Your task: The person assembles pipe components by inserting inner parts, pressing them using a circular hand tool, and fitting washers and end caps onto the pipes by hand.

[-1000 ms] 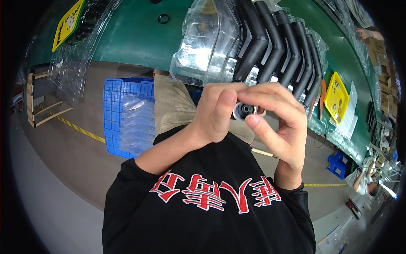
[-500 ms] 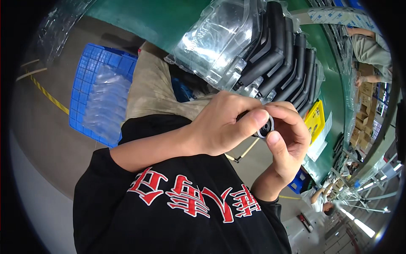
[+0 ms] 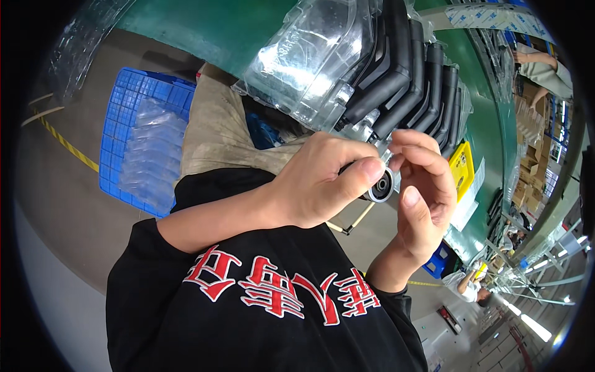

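Observation:
My left hand [image 3: 322,177] is closed round a black cylindrical part, its thumb lying along the top. Only the part's round end [image 3: 380,186] shows, with a light metallic rim and dark rings inside; the rest is hidden in the palm. Just to the right, my right hand [image 3: 426,195] is open, its fingers curved and apart from the thumb, with a gap between it and the round end. Beyond both hands, several black bent tubes [image 3: 396,80] lie side by side in clear plastic trays [image 3: 291,62] on a green table [image 3: 192,25].
A blue crate [image 3: 111,149] with clear plastic trays [image 3: 152,155] in it stands at the left. On the table's right part are a yellow tray [image 3: 462,167] and a white sheet [image 3: 469,208]. Another person [image 3: 548,71] is at the far right, near cardboard boxes [image 3: 527,186].
My right hand's fingertips have come off the round end and opened away from it. My left hand still grips the part, whose ringed end now shows more fully.

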The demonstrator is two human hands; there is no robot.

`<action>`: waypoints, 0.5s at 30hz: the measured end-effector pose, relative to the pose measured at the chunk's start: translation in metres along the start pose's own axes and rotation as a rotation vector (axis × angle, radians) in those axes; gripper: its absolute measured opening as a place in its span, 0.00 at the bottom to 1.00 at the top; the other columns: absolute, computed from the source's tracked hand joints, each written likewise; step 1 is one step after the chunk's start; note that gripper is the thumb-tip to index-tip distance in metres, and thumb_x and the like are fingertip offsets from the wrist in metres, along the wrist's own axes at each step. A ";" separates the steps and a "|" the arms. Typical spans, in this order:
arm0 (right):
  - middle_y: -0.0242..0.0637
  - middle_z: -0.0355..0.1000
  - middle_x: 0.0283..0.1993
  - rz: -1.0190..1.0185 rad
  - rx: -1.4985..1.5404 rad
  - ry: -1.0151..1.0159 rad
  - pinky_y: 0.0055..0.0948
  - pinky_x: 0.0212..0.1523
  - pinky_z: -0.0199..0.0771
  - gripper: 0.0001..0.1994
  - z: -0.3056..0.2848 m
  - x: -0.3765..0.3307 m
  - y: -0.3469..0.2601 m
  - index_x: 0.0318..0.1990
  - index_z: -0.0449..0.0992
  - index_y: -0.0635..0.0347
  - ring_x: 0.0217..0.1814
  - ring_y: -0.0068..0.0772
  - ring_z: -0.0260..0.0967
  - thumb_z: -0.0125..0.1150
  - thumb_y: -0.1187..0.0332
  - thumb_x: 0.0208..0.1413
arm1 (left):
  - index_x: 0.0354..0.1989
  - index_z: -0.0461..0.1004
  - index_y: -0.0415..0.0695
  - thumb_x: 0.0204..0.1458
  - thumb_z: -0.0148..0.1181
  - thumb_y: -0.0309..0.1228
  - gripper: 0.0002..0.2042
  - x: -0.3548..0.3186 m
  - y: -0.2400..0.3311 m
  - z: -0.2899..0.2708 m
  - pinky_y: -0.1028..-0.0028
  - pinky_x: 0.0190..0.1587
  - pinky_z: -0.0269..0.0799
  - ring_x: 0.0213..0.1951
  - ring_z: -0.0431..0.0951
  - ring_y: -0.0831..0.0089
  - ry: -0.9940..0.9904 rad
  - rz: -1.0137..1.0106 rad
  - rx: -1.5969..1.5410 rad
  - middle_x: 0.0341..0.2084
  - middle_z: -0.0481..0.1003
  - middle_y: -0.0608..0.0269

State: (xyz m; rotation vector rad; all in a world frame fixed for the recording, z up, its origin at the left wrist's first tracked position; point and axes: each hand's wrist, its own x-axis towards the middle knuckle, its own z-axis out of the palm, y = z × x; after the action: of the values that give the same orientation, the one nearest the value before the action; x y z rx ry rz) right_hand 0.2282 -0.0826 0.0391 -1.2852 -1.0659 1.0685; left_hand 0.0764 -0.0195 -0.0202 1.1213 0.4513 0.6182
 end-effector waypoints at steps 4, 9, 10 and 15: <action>0.48 0.70 0.56 0.028 0.043 -0.002 0.28 0.52 0.62 0.20 0.003 0.002 0.002 0.48 0.77 0.67 0.53 0.35 0.65 0.62 0.76 0.43 | 0.20 0.66 0.41 0.58 0.43 0.56 0.29 0.000 -0.002 0.003 0.72 0.27 0.57 0.20 0.59 0.74 0.022 0.034 -0.007 0.14 0.66 0.66; 0.48 0.70 0.57 0.088 0.082 -0.030 0.28 0.54 0.61 0.20 0.005 0.002 0.002 0.48 0.77 0.67 0.55 0.35 0.65 0.61 0.77 0.43 | 0.19 0.66 0.41 0.58 0.42 0.58 0.30 -0.001 -0.002 0.001 0.72 0.27 0.58 0.20 0.60 0.74 0.019 0.050 0.012 0.14 0.66 0.65; 0.48 0.70 0.56 0.095 0.086 -0.036 0.28 0.54 0.61 0.19 0.004 0.002 0.001 0.48 0.77 0.67 0.55 0.35 0.65 0.61 0.77 0.43 | 0.22 0.69 0.40 0.57 0.39 0.62 0.33 -0.001 -0.001 -0.001 0.72 0.29 0.59 0.22 0.63 0.73 -0.011 0.023 0.037 0.16 0.69 0.63; 0.47 0.71 0.56 0.103 0.100 -0.007 0.27 0.53 0.61 0.19 0.008 0.005 -0.002 0.47 0.77 0.67 0.54 0.34 0.66 0.60 0.78 0.44 | 0.17 0.64 0.42 0.59 0.44 0.56 0.29 0.000 -0.002 0.007 0.72 0.25 0.56 0.19 0.58 0.74 0.049 0.083 -0.014 0.12 0.64 0.66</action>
State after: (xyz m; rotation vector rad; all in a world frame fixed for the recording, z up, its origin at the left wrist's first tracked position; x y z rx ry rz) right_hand 0.2208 -0.0759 0.0408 -1.2681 -0.9477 1.1894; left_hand 0.0809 -0.0253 -0.0198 1.1179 0.4435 0.7219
